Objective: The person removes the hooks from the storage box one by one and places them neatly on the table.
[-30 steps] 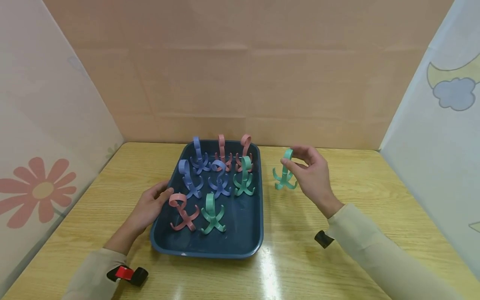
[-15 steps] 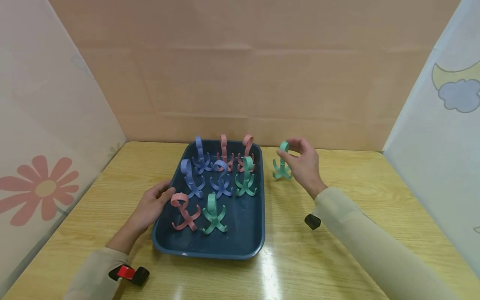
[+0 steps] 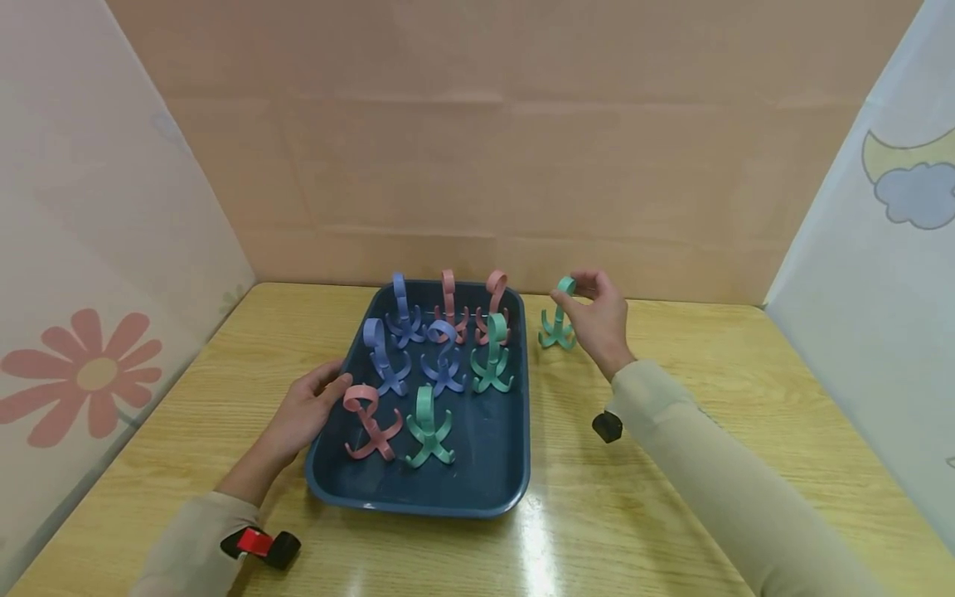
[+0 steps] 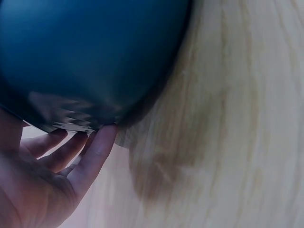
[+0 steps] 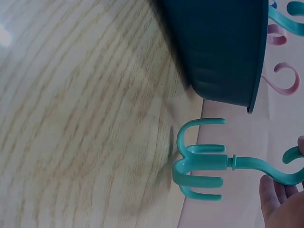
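Note:
My right hand (image 3: pixel 603 322) pinches the curved top of a green four-prong swivel hook (image 3: pixel 555 336). The hook hangs upright just right of the dark blue tray (image 3: pixel 477 489), apart from it. In the right wrist view its prongs (image 5: pixel 199 162) are plain, close to the tabletop; I cannot tell whether they touch. My left hand (image 3: pixel 302 414) holds the tray's left rim, thumb on top and fingertips against the outer wall. Inside the tray stand several like hooks: blue ones such as this blue hook (image 3: pixel 445 373), pink ones such as this pink hook (image 3: pixel 373 439), and green ones such as this green hook (image 3: pixel 429 439).
The tray stands on a wood-grain table (image 3: pixel 746 390). Behind the table rises a tan paper backdrop (image 3: pixel 477 149). White panels with printed pictures flank it: a flower panel (image 3: pixel 82 207) to the left, a moon and cloud panel (image 3: pixel 880 274) to the right.
My right hand has carried the green hook a little toward the back and to the left along the tray's right side. The left hand keeps its hold on the tray.

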Available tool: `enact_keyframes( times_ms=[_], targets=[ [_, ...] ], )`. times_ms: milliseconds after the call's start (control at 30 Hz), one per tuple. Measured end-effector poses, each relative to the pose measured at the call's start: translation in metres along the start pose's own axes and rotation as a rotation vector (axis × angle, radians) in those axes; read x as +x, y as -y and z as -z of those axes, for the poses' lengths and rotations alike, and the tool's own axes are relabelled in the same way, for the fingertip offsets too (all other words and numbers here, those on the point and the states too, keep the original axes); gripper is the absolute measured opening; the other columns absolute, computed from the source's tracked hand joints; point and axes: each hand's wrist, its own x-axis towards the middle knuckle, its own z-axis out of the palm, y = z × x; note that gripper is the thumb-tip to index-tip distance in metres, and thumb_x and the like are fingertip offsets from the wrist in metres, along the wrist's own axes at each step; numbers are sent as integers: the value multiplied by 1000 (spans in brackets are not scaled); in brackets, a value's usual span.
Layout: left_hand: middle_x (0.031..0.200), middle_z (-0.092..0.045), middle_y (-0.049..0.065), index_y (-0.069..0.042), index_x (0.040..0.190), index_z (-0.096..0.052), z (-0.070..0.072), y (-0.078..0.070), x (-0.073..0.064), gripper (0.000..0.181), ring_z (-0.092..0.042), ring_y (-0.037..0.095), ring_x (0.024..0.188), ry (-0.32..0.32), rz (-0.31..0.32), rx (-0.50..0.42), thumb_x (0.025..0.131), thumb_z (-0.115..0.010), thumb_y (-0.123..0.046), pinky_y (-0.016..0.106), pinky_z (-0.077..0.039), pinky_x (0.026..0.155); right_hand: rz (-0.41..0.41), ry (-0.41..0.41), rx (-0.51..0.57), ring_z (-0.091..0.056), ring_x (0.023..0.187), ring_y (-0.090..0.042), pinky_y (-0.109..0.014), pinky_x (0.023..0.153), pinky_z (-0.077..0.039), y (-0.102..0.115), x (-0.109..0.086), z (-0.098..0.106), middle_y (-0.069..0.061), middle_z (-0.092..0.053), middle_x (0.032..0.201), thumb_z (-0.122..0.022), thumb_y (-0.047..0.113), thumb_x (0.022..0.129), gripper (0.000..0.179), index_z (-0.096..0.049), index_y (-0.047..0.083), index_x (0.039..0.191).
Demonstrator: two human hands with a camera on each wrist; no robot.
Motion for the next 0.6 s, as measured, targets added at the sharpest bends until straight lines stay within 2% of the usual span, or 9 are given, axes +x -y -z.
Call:
enact_keyframes(
  times_ms=[400,600],
  targets=[
    [154,-39,23,-1,153,-38,1,2,1,54,-35,45,141,-5,-7,8,109,-44,-33,65,-30,110,-15,-9,4,-60,117,-28,-44,101,-46,-6,6,-7,-12,-62,125,-76,14,91,42,-57,1,127],
    [153,-40,24,0,152,-38,0,3,1,56,-36,44,141,-3,-20,-1,109,-44,-35,65,-30,110,-15,-7,6,-61,116,-26,-42,96,-50,-7,7,-8,-11,-62,124,-76,17,92,43,-57,2,127]
  ],
)
